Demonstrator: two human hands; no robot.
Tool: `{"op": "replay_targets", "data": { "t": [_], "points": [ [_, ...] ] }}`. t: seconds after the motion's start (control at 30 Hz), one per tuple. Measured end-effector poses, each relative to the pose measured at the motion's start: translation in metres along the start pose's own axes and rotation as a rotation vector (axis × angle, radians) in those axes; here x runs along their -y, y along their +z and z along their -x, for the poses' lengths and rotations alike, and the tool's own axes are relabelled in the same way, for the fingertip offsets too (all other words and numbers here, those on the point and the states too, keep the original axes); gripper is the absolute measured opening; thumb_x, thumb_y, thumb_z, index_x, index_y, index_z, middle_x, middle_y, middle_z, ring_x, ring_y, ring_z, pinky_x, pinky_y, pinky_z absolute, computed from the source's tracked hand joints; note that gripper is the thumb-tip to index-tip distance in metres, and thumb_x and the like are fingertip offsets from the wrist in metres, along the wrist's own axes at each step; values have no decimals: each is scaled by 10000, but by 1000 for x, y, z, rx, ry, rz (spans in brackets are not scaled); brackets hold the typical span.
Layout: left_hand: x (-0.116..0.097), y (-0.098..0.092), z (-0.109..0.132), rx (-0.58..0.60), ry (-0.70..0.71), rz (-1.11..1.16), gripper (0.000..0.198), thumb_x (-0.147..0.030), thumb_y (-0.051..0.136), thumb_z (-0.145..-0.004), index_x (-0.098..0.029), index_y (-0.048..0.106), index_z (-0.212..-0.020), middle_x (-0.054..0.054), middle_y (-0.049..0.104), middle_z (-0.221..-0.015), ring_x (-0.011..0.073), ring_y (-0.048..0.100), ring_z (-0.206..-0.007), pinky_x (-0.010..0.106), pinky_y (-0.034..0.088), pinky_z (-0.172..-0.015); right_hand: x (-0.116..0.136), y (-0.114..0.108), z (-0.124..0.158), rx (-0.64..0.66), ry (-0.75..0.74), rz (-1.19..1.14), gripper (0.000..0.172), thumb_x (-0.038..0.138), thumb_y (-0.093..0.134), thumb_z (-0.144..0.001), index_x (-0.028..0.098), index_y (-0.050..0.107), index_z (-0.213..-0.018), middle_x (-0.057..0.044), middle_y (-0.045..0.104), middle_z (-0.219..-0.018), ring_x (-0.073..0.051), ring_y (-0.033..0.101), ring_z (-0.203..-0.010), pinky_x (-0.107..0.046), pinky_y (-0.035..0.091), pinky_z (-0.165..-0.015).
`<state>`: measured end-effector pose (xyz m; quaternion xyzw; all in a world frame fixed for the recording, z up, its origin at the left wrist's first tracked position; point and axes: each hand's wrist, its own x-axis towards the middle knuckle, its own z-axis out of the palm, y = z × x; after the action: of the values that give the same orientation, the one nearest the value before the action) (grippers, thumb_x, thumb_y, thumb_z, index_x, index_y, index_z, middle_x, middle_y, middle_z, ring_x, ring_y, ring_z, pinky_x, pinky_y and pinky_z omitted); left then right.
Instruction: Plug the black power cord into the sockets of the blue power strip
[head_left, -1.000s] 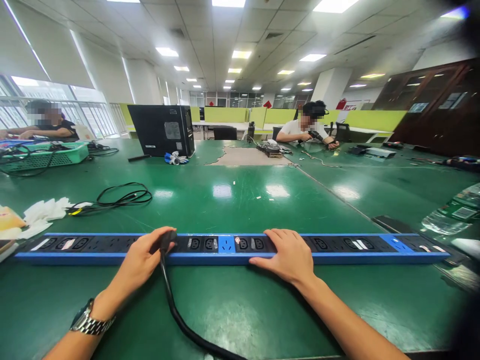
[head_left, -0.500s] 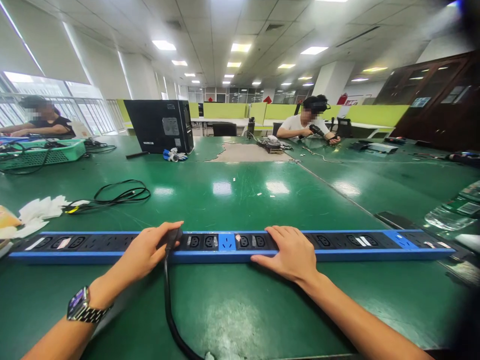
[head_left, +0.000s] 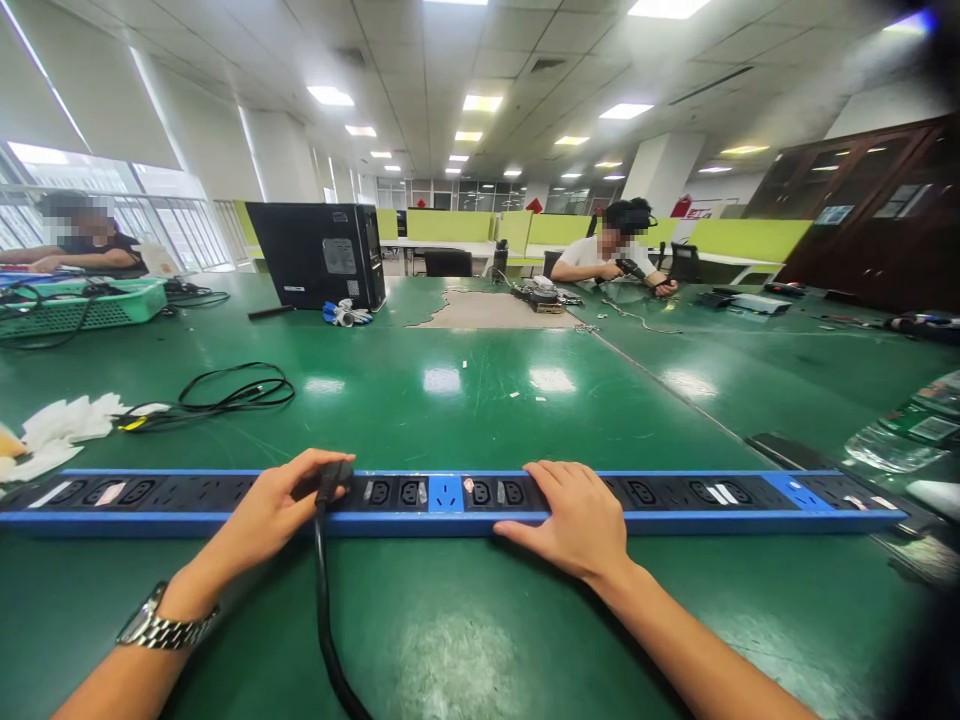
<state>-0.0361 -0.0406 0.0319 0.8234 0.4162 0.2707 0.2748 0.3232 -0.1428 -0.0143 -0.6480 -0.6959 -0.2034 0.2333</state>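
Note:
A long blue and black power strip point(head_left: 446, 494) lies crosswise on the green table, with rows of sockets on its upper face. Between the thumb and fingers of my left hand point(head_left: 266, 505) is a black power plug point(head_left: 335, 480), right at the sockets left of the strip's middle. How deep the plug sits cannot be made out. Its thick black cord point(head_left: 322, 600) runs down toward me. My right hand point(head_left: 577, 515) grips the strip right of its middle, fingers over the top and thumb along the near side, covering some sockets.
A coiled black cable point(head_left: 240, 390) and white tissues point(head_left: 67, 430) lie at left. Beyond stand a computer case point(head_left: 307, 255) and a green basket point(head_left: 112, 308). A plastic bottle point(head_left: 907, 430) lies at right. Two other people sit at the table's far parts.
The view has shifted slightly, so the strip appears a little lower and further left. My left wrist has turned a little, still holding the plug. My right hand keeps its hold on the strip.

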Motion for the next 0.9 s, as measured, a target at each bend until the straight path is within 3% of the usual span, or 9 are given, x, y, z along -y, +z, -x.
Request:
{"op": "replay_targets", "data": {
  "t": [0.23,0.47,0.9],
  "points": [
    [13,-6,3,-150,59,9,438,-545,691,-772,-212,689,-1058,79,700,-1111,259,665,-1001,350,529,-908,0,0,1,-11,1,-7,751,846,510,-702,188,681,-1021,-102,722,-1031,-273,646,-961,-430,449,-902],
    [2,-1,2,-175,60,-67,428,-558,664,-782,-209,711,-1025,60,731,-978,236,684,-882,312,544,-793,0,0,1,-14,-3,4,769,851,499,-705,177,674,-1030,-100,719,-1037,-271,639,-965,-428,441,-913],
    [5,8,8,-282,85,-174,433,-579,639,-804,-195,695,-995,58,742,-923,232,692,-820,325,552,-761,0,2,2,-8,11,-1,769,843,524,-695,179,677,-1052,-99,717,-1048,-270,633,-975,-435,437,-922]
  ]
}}
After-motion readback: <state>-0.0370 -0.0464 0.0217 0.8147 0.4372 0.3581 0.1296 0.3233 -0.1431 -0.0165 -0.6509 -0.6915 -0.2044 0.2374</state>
